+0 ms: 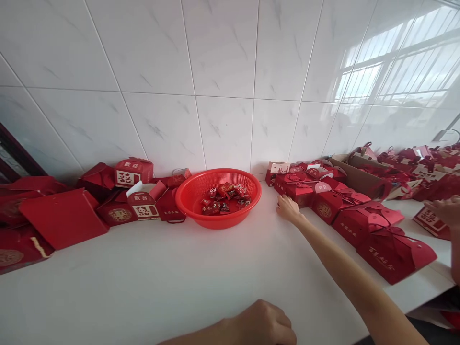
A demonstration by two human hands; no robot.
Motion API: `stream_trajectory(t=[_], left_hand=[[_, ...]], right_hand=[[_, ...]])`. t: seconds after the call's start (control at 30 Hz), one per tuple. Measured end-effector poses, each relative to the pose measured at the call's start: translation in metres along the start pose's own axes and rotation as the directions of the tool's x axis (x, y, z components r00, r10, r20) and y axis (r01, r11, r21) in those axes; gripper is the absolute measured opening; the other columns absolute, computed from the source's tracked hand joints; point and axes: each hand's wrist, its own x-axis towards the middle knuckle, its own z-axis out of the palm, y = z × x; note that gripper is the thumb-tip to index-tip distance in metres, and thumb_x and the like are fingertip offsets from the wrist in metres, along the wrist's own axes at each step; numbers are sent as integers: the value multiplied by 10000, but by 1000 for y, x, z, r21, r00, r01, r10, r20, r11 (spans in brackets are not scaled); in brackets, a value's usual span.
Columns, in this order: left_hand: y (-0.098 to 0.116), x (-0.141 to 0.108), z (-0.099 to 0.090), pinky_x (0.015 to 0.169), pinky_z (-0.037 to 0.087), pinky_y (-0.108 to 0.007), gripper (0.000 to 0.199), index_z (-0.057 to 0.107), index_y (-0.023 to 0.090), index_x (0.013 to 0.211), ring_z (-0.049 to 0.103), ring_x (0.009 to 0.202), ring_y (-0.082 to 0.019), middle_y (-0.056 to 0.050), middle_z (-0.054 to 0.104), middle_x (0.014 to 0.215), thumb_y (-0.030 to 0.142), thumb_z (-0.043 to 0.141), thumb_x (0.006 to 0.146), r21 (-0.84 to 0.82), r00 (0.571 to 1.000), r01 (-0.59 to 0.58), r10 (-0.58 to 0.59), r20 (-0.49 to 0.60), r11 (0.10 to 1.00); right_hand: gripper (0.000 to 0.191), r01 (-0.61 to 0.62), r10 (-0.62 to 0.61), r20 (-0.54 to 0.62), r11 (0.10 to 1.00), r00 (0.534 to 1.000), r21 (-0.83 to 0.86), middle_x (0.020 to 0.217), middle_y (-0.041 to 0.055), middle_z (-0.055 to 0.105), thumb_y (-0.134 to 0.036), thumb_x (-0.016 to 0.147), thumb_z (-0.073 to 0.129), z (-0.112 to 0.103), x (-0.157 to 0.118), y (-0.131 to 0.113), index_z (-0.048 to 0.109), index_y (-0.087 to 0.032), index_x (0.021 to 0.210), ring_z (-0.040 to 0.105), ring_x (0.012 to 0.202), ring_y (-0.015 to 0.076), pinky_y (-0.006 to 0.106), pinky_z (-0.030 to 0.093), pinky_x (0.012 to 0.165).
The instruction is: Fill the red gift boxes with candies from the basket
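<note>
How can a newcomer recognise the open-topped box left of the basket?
Find the round red basket on the white counter. Left of it, past one dark red box, stands a small box with a cream front panel. Its pale inside shows, unlike the similar box behind it.

Red box (301,193), closed, upright on wht tbl (161,268), R of basin (222,222)

Left hand (266,325) partly below bottom edge
</note>
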Motion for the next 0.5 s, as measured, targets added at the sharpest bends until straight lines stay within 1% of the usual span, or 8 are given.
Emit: stream_trajectory(t=[0.17, 0.3, 0.43, 0.5], left_hand=[[0, 4, 0, 582, 425, -204, 176, 546, 195, 755, 527, 604, -100, 21, 574, 677, 149, 672, 869, 23, 999, -11, 10, 32, 1000], [0, 6, 1, 585, 427, -201, 194, 534, 195, 742, 519, 598, -98, 22, 565, 670, 145, 664, 876, 21, 999, -18, 18, 29, 1000], [1, 4, 2, 591, 442, -204, 205, 522, 203, 736, 543, 620, -107, 17, 584, 687, 182, 668, 879, -8, 999, -9, 9, 33, 1000], [2, 4, 1, 582, 448, -208, 234, 501, 210, 711, 561, 627, -113, 16, 593, 689, 183, 672, 869, -24, 999, 17, -16, 52, 1000]], right_hand=[[331, -62, 63, -30, 997, 998, 35, 1278, 99, 627, -350, 978, 618, 6, 12, -1, 609, -182, 1263, 650, 1074, 230, 439, 569, 901], [320, -92, 97, -65, 994, 993, 66, 1266, 94, 631, -354, 977, 620, 14, 18, -4, 615, -180, 1246, 651, 1065, 225, 436, 568, 897], [206, -75, 89, -138, 992, 987, 100, 1216, 124, 657, -239, 969, 577, 26, 14, -7, 658, -146, 1134, 636, 1080, 239, 366, 524, 876], [198, -39, 63, -190, 991, 980, 126, 1205, 150, 662, -188, 950, 534, 33, 9, -10, 673, -138, 1081, 629, 1075, 256, 344, 487, 850]])
